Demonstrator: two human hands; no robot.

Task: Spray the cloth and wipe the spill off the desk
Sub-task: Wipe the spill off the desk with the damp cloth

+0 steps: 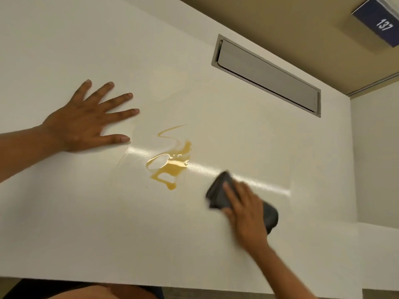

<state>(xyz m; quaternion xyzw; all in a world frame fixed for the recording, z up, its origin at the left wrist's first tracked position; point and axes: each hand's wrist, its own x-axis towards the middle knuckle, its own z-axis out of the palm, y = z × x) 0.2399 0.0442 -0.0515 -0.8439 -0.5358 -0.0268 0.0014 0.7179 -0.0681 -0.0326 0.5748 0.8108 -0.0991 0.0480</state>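
Observation:
An amber liquid spill (171, 162) lies near the middle of the white desk (90, 229), with a thin streak curling away from it toward the back. My right hand (244, 209) presses a folded dark grey cloth (220, 192) flat on the desk, just right of the spill and apart from it. The cloth's far end shows past my wrist. My left hand (86, 120) rests palm down with fingers spread on the desk, to the left of the spill. No spray bottle is in view.
A grey cable hatch (266, 75) is set flush into the desk at the back right. A beige partition rises behind the desk, with a dark blue number sign (380, 20) at the top right. The desk's front edge runs along the bottom, and its right edge drops off.

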